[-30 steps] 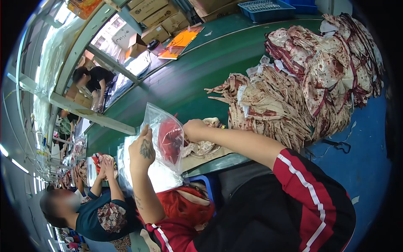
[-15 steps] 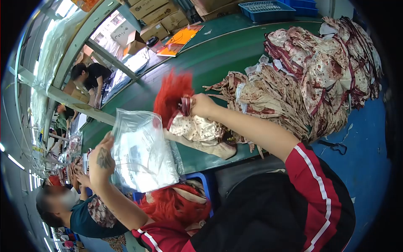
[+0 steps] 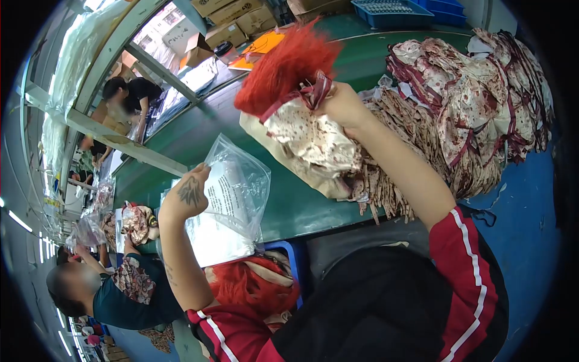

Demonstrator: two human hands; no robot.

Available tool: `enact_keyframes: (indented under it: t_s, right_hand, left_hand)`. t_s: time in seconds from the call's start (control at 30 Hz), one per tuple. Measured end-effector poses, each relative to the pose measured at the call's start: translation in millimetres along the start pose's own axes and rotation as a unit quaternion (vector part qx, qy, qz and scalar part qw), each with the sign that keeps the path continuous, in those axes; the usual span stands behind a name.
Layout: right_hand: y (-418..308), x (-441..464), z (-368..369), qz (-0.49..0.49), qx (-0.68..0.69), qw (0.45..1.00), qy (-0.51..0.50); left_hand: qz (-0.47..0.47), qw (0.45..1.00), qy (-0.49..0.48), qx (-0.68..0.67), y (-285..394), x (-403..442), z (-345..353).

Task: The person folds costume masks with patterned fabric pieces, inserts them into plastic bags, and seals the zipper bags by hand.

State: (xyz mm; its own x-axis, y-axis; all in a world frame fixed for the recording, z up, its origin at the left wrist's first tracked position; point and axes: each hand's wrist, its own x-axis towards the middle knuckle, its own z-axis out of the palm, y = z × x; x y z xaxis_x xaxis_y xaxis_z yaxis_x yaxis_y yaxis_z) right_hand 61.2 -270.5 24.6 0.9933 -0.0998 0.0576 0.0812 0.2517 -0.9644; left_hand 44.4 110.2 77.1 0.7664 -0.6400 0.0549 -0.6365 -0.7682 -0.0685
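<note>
Raised over the green table, my right hand [image 3: 342, 108] is closed on a bundle [image 3: 313, 136] of cream, red-spotted cloth with dark red trim. A mass of bright red hair [image 3: 289, 69] sticks out at the bundle's upper left. My left hand [image 3: 192, 192], tattooed on its back, pinches the upper edge of a clear plastic bag [image 3: 241, 187]. That bag lies over a stack of printed clear bags at the table's near edge, apart from the bundle. Its inside shows no red hair.
A large heap of spotted cloth [image 3: 464, 102] covers the table's right end [image 3: 283, 211]. Below the near edge stands a blue bin [image 3: 294, 265] with red hair pieces [image 3: 256, 286]. A co-worker [image 3: 120, 289] sits at the left. Blue trays [image 3: 392, 13] and cartons stand at the back.
The red hair, earlier seen through the bag, is now outside it. My right hand has lifted the bundle up and away from the bag. The co-worker's hands have moved farther left.
</note>
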Motion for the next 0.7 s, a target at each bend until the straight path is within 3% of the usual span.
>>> enact_keyframes:
  t_s: [0.13, 0.23, 0.37, 0.4, 0.5, 0.63, 0.7]
  right_hand:
    - [-6, -38, 10, -0.033, -0.108, 0.992, -0.063]
    - [3, -39, 19, 0.014, -0.051, 0.992, -0.113]
    - [27, -25, 22, 0.04, -0.048, 0.985, -0.159]
    - [33, -21, 23, 0.039, -0.062, 0.983, -0.169]
    - [51, -19, 26, 0.036, -0.14, 0.974, -0.176]
    - [58, -23, 33, 0.053, -0.167, 0.956, -0.236]
    - [58, -23, 37, 0.058, -0.163, 0.95, -0.261]
  left_hand:
    - [-0.03, 0.997, -0.068, 0.0, 20, 28, -8]
    - [-0.103, 0.977, -0.185, -0.009, 40, 50, -15]
    - [-0.127, 0.965, -0.227, 0.026, 49, 62, -18]
    - [-0.128, 0.965, -0.227, 0.028, 47, 58, -18]
    - [-0.059, 0.995, -0.034, -0.079, 36, 39, -9]
    - [-0.044, 0.993, 0.016, -0.112, 36, 48, 7]
    - [-0.051, 0.988, -0.007, -0.147, 47, 55, 4]
